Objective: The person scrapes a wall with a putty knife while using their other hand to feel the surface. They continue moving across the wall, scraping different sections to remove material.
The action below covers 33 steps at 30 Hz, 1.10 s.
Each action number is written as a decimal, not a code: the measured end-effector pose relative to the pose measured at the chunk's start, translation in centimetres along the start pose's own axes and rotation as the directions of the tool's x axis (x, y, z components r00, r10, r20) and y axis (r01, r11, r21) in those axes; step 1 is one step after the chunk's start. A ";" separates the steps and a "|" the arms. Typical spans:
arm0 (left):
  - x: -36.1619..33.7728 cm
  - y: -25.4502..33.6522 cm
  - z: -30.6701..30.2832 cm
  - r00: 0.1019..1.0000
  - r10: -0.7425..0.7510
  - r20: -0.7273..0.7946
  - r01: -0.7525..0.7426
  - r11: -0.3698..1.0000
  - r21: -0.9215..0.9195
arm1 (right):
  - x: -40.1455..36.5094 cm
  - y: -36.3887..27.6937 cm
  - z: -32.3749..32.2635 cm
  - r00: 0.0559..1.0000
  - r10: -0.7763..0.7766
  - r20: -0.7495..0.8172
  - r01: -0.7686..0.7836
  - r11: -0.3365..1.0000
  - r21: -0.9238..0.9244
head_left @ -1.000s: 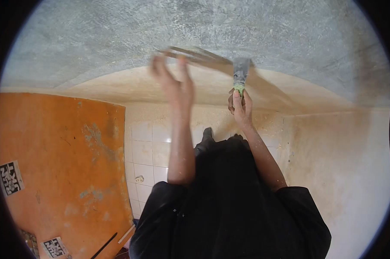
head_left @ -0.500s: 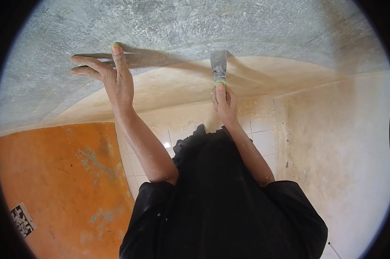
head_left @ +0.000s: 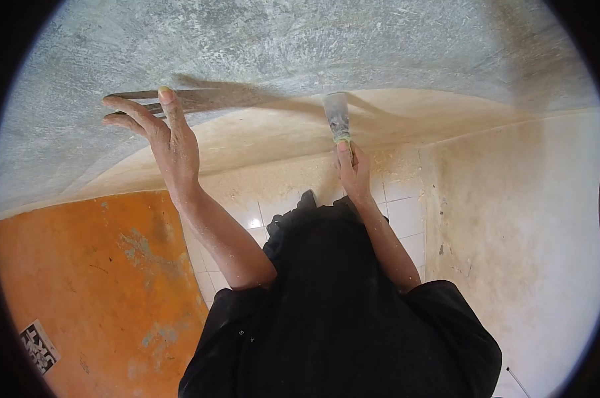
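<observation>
My right hand (head_left: 354, 174) grips the handle of a putty knife (head_left: 338, 111), thumb along it. The knife's grey blade points up at the wall, its tip near the border between the rough grey surface (head_left: 300, 46) and the smoother cream patch (head_left: 260, 136). To the left, my left hand (head_left: 175, 152) is raised with fingers and thumb spread, fingertips right at the grey wall. Pale dust covers both forearms and the left hand's fingers.
An orange wall (head_left: 81, 265) with peeled spots is on the left, bearing a black-and-white printed card (head_left: 40, 346). White floor tiles (head_left: 406, 215) show below, with crumbs along the wall's foot. A stained pale wall (head_left: 506, 219) stands on the right.
The putty knife in my right hand has shifted slightly down, toward my body. My left hand has moved a little left and down, its fingers still spread.
</observation>
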State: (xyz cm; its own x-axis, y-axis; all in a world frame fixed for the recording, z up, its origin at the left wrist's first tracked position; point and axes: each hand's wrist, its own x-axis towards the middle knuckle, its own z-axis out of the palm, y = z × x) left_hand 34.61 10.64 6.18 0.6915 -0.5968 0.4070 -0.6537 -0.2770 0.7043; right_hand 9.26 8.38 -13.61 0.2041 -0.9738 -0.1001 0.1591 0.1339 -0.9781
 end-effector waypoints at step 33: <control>-0.3 1.3 -0.9 0.997 -0.079 0.021 0.080 0.996 -0.031 | 1.2 -2.8 -0.4 0.985 0.060 0.162 -0.074 0.993 0.087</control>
State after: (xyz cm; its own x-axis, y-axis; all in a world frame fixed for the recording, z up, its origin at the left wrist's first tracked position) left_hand 33.83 11.17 7.46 0.7344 -0.5886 0.3379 -0.5866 -0.3001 0.7522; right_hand 8.64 6.79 -11.09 0.3666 -0.9216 -0.1276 0.2265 0.2215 -0.9485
